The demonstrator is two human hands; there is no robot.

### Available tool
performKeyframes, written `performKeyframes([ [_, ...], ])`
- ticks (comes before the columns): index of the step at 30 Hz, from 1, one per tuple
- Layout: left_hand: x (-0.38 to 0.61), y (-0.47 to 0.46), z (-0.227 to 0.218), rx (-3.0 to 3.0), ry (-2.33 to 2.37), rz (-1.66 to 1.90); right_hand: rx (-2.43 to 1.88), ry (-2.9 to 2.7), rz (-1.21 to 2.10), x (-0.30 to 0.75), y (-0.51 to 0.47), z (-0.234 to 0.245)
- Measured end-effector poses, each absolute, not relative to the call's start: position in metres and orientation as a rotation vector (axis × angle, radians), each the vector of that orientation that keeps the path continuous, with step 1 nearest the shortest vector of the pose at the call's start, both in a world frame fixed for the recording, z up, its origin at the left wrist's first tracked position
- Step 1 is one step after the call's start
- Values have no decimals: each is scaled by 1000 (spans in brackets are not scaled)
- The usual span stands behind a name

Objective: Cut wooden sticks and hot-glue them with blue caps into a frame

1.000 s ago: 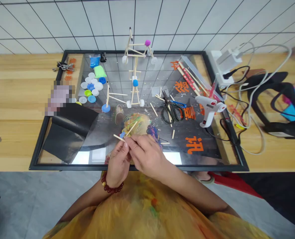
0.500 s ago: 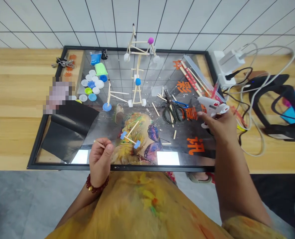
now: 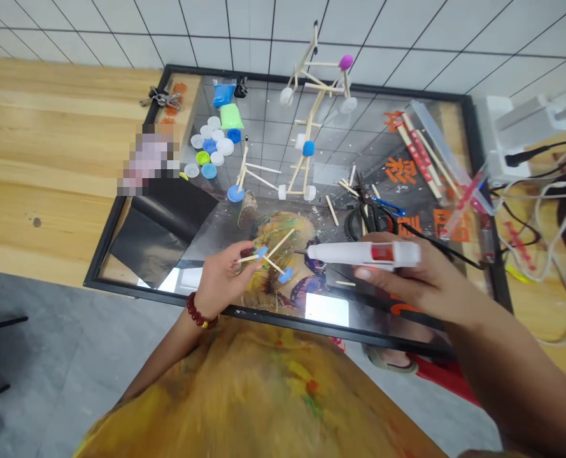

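Note:
My right hand [image 3: 414,280] grips a white glue gun [image 3: 365,253], held level with its nozzle pointing left toward a small stick piece with blue caps [image 3: 274,259] lying on the mirror [image 3: 134,184]. My left hand [image 3: 221,280] is closed on a thin wooden stick [image 3: 247,257], whose tip reaches the nearest blue cap. The nozzle tip stops a short way right of the piece.
A tall stick-and-cap model [image 3: 311,121] stands at the back of the black-framed mirror. Loose bottle caps [image 3: 211,149], black paper [image 3: 161,222], scissors [image 3: 366,213], a pack of sticks [image 3: 423,156], keys [image 3: 161,98] and a power strip [image 3: 516,137] with cables lie around.
My right hand went to the glue gun at the right, picked it up and brought it left to the piece. My left hand moved its stick up to the blue cap. The view shifted left.

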State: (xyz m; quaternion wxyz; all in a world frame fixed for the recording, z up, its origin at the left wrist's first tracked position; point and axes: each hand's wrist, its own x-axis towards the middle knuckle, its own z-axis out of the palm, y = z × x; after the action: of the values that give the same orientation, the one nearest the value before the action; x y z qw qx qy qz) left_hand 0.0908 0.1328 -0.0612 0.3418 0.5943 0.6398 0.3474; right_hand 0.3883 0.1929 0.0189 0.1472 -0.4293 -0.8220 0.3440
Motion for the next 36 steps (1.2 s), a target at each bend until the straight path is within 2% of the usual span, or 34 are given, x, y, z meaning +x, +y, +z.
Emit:
performKeyframes([
  [4, 92, 138, -63, 1632, 1688, 814, -1042, -2441, 1200, 369, 216, 8],
  [12, 93, 135, -70, 1618, 1705, 807, -1117, -2676, 1006, 365, 224, 3],
  [36, 100, 134, -67, 1957, 1758, 660, -1135, -2855, 959, 354, 215, 11],
])
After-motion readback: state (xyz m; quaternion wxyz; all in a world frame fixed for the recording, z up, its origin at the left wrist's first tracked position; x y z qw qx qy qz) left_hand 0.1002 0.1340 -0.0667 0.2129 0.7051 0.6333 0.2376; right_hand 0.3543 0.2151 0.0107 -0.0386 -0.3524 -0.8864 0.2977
